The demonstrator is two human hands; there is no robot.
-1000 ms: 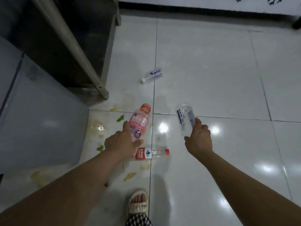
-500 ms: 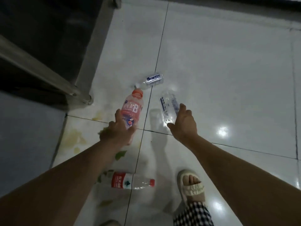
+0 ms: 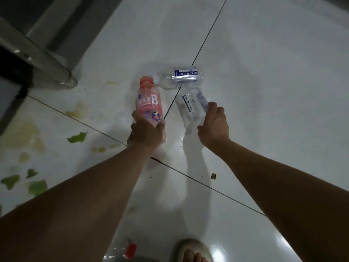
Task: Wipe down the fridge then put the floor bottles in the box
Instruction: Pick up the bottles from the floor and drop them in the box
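Note:
My left hand (image 3: 146, 132) grips the base of a pink bottle with an orange cap (image 3: 149, 100), held above the white tiled floor. My right hand (image 3: 214, 125) holds a clear bottle with a blue-printed label (image 3: 191, 104) by its lower end. Just beyond both, another clear bottle with a blue label (image 3: 181, 77) lies on its side on the floor, touching the tip of the bottle in my right hand. A fourth bottle with a red cap (image 3: 130, 251) lies at the bottom edge, partly hidden by my left forearm. No box is in view.
A metal leg and foot (image 3: 62, 77) of a steel unit stands at the upper left. Yellowish stains and green leaf scraps (image 3: 77, 138) lie on the tiles at left. My sandalled foot (image 3: 190, 250) is at the bottom.
I have stepped and leaned forward: both hands with their bottles moved toward the far clear bottle, which now touches the one in my right hand. The red-capped bottle slid to the bottom edge.

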